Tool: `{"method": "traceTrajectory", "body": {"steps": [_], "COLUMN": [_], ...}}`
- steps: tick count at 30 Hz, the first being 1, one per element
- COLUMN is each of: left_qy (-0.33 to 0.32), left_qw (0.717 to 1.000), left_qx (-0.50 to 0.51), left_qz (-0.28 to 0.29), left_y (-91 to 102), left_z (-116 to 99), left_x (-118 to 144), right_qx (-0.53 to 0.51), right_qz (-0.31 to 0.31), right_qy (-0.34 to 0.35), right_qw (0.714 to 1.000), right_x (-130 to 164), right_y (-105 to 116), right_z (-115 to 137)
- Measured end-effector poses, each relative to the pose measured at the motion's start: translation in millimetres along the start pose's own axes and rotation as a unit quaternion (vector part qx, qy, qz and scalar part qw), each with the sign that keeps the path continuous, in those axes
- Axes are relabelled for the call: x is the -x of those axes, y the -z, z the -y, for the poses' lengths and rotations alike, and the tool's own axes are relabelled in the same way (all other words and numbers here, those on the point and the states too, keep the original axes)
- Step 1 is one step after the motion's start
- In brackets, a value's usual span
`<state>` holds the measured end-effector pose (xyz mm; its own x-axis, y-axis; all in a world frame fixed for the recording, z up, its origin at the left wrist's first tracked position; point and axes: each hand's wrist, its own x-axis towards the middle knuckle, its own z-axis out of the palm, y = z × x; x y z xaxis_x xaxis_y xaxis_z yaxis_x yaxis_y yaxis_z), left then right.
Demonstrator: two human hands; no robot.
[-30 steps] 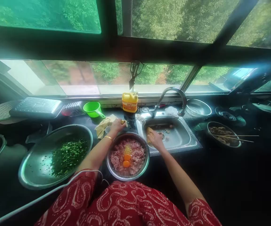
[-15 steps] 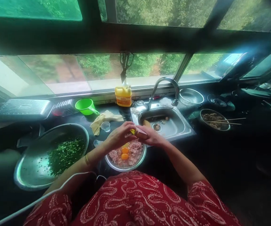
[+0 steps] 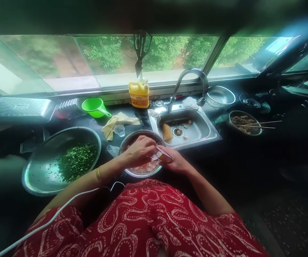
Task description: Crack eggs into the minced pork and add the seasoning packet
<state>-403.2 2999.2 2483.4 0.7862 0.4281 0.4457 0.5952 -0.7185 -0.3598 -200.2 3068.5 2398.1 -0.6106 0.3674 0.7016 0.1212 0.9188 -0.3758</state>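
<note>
Box (image 3: 165, 156) now in my right hand (image 3: 175, 162), left hand (image 3: 142, 148) bunched at its end, grip unclear; work's moved from sink (image 3: 200, 131) to mid-frame bowl (image 3: 143, 175)

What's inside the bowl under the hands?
Pink minced meat and a sliver of orange show in the bowl. The left hand covers much of the rest.

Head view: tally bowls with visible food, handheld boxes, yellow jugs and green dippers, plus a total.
Bowls with visible food: 3 (greens bowl, meat bowl, chopsticks bowl)
Handheld box: 1
Yellow jug: 1
Green dipper: 1
Total: 6
</note>
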Motion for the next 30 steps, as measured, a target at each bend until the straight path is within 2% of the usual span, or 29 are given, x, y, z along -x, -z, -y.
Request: {"method": "traceTrajectory", "body": {"steps": [3, 6, 9, 12, 16, 19, 23, 26, 30], "left_qy": [-0.016, 0.002, 0.084, 0.189, 0.275, 0.347, 0.408, 0.421, 0.413], "left_qw": [0.996, 0.988, 0.984, 0.966, 0.929, 0.906, 0.856, 0.815, 0.794], "left_qx": [-0.059, -0.076, -0.023, 0.078, 0.182, 0.196, 0.299, 0.375, 0.413], "left_qz": [-0.072, -0.138, -0.158, -0.156, -0.167, -0.144, -0.107, -0.132, -0.170], "left_y": [-6.2, -8.0, -5.8, -4.8, -10.7, -18.9, -29.2, -29.8, -17.0], "left_z": [-5, -14, -24, -30, -27, -20, -18, -20, -12], "left_x": [5, 10, 8, 1, -7, -9, -10, -13, -15], "right_qx": [0.056, 0.111, 0.171, 0.261, 0.381, 0.433, 0.446, 0.444, 0.429], "right_qz": [-0.099, -0.192, -0.247, -0.289, -0.298, -0.276, -0.262, -0.267, -0.274], "right_qy": [0.002, 0.020, 0.037, 0.065, 0.082, 0.075, 0.083, 0.079, 0.062], "right_qw": [0.994, 0.975, 0.953, 0.919, 0.871, 0.855, 0.852, 0.852, 0.859], "right_x": [4, 5, 7, 7, 5, 5, 3, 1, -2], "right_y": [-9, -16, -20, -18, -14, -14, -19, -23, -23], "right_z": [-2, -6, -12, -16, -17, -18, -22, -25, -26]}}
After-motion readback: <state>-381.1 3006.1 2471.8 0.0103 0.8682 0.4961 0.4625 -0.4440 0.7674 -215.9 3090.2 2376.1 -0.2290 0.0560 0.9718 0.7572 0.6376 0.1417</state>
